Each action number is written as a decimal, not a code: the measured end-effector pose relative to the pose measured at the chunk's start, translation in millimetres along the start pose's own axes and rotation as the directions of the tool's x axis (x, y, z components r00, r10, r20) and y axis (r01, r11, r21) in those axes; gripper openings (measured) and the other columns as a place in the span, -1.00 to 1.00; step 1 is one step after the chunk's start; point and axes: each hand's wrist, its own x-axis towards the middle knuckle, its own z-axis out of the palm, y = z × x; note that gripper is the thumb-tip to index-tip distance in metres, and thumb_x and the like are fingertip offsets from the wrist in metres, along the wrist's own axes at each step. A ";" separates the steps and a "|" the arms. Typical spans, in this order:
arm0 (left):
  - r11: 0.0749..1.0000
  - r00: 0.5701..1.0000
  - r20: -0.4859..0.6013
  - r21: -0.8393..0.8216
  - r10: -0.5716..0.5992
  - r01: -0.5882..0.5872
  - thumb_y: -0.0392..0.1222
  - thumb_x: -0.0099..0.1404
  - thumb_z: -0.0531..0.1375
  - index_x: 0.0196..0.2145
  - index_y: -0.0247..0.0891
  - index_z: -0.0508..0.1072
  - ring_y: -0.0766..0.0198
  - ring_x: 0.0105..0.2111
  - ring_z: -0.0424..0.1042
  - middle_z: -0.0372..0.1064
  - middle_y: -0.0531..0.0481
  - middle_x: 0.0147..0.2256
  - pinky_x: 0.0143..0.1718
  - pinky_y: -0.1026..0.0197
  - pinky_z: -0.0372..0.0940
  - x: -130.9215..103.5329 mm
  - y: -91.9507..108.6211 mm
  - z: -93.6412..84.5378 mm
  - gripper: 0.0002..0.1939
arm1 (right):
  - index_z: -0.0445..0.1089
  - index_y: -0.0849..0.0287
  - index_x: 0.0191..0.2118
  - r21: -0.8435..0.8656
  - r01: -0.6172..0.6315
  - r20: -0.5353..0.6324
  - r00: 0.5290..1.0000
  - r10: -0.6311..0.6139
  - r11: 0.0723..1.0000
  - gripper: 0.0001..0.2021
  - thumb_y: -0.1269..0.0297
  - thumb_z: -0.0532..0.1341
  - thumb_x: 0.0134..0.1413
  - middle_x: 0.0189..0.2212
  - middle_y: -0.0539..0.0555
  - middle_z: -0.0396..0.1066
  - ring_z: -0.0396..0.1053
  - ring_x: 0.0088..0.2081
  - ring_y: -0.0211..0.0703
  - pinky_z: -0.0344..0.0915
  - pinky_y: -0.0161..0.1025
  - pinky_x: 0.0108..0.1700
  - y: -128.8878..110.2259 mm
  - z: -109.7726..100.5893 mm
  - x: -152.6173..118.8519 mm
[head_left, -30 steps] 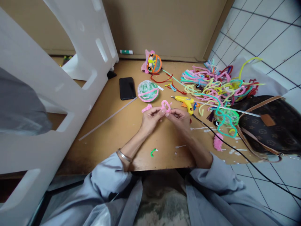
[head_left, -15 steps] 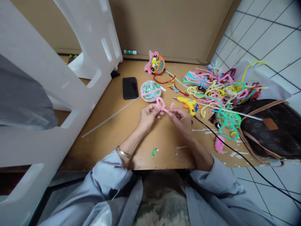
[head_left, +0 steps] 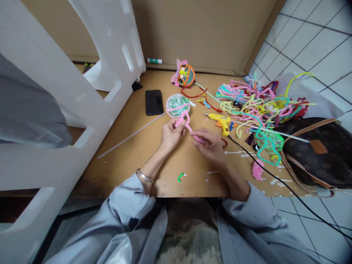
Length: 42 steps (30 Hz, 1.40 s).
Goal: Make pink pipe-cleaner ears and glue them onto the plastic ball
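A pink pipe cleaner [head_left: 188,127], bent into a loop at its far end, runs between my two hands. My left hand [head_left: 171,134] pinches it just below the loop. Its free tail lies in the closed fingers of my right hand [head_left: 210,145]. Right behind the loop sits a clear round ball [head_left: 178,104] with green and white inside and a pink strip across it. To the right of my hands a yellow glue gun [head_left: 220,122] lies on its side, its nozzle pointing left.
A black phone [head_left: 154,102] and a clear glue stick [head_left: 132,135] lie left. Behind is an orange-trimmed ball with a face [head_left: 186,76]. A heap of pipe cleaners [head_left: 253,99] and a brown handbag [head_left: 316,154] fill the right. The black cord [head_left: 258,165] crosses the table's right side.
My right hand has shifted slightly down and along the pink pipe cleaner, so more of its tail shows. The loop now points up and is more upright. The view has moved slightly.
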 end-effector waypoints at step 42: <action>0.965 0.994 0.021 0.240 0.104 -0.106 -0.03 0.11 0.39 -0.50 -0.27 0.47 0.38 -0.59 0.21 0.32 0.10 -0.60 -0.52 0.32 0.14 8.4 16.7 -19.9 -0.72 | 0.44 0.13 -0.15 -0.439 -0.024 -0.049 0.999 0.003 0.898 -0.81 0.39 0.08 0.30 -0.35 0.11 0.45 0.36 -0.31 -0.10 0.22 -0.20 -0.28 -32.1 22.9 1.4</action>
